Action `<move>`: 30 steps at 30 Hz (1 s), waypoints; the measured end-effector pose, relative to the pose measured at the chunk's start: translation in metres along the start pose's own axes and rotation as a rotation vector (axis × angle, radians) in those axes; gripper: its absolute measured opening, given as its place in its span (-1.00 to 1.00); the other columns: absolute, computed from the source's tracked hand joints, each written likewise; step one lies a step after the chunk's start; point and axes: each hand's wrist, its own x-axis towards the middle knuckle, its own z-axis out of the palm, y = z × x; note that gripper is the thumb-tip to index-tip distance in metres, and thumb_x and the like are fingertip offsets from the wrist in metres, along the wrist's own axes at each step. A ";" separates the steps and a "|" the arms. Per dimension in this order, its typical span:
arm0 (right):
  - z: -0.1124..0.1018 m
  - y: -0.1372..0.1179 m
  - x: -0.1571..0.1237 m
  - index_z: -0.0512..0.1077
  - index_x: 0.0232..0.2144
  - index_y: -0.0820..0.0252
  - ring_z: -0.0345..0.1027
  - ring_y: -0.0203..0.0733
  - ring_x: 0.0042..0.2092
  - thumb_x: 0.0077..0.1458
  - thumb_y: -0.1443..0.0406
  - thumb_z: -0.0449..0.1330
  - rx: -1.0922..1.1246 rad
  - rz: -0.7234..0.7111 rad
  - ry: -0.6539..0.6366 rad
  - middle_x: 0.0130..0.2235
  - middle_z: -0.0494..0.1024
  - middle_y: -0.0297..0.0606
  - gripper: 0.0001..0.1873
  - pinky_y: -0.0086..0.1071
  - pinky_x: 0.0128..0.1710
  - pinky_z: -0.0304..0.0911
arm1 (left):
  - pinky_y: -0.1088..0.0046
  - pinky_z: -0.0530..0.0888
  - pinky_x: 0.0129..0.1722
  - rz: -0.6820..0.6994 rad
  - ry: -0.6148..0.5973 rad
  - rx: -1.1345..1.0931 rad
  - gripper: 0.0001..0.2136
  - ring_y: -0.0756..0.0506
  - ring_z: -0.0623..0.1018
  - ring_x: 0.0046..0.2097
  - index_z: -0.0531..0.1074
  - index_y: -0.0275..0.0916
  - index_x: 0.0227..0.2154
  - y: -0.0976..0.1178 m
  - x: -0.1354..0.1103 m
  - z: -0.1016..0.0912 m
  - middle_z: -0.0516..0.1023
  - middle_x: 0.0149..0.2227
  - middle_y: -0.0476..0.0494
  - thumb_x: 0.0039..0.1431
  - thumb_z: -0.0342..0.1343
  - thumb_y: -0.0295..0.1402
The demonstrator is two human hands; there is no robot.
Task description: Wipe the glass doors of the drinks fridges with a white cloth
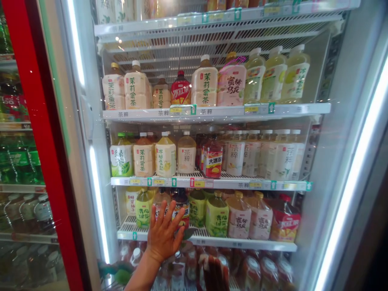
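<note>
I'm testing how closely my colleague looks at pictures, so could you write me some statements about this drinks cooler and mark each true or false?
1. The left hand has its fingers spread. True.
2. The left hand is wrapped around a bottle. False: it is open, with bottles beyond it.
3. A green-capped bottle stands at the left end of its row. True.
4. The three rightmost bottles in the uppermost fully visible row have red caps. False: their caps are white.
5. A red-capped bottle ends the row behind the hand, at right. True.
6. The light strips are dark. False: the light strips glow.
</note>
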 end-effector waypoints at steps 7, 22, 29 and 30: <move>-0.033 0.005 0.210 -0.24 0.49 0.30 -0.32 0.26 0.50 0.38 0.25 0.04 0.014 0.026 -0.004 0.49 -0.16 0.03 -0.20 0.35 0.40 -0.11 | 0.00 -0.18 0.50 0.001 -0.022 0.009 -0.42 -0.23 -0.03 0.51 0.19 -0.03 0.37 -0.001 0.001 0.001 0.03 0.48 0.00 0.30 0.11 -0.32; -0.042 0.018 0.170 -0.25 0.48 0.36 -0.35 0.23 0.51 0.37 0.22 0.05 0.002 0.101 -0.020 0.49 -0.17 0.07 -0.17 0.32 0.39 -0.06 | 0.00 -0.19 0.49 0.012 -0.040 0.011 -0.39 -0.22 -0.06 0.51 0.14 -0.01 0.39 -0.003 0.002 -0.003 -0.03 0.49 0.01 0.31 0.10 -0.35; -0.050 0.043 0.140 -0.06 0.46 0.38 -0.23 0.16 0.50 0.36 0.21 0.09 -0.032 -0.005 -0.053 0.46 0.02 0.07 -0.24 0.16 0.47 -0.19 | -0.05 -0.24 0.48 -0.001 -0.117 0.003 -0.33 -0.27 -0.13 0.52 0.02 -0.06 0.43 0.011 0.006 -0.014 -0.13 0.51 -0.06 0.31 0.10 -0.37; -0.051 0.046 0.115 0.02 0.44 0.38 -0.18 0.13 0.49 0.36 0.21 0.09 -0.031 -0.033 -0.066 0.44 0.11 0.05 -0.28 0.10 0.48 -0.19 | -0.06 -0.24 0.48 0.022 -0.132 -0.006 -0.32 -0.27 -0.13 0.52 0.01 -0.06 0.43 0.017 0.006 -0.015 -0.13 0.51 -0.08 0.31 0.11 -0.36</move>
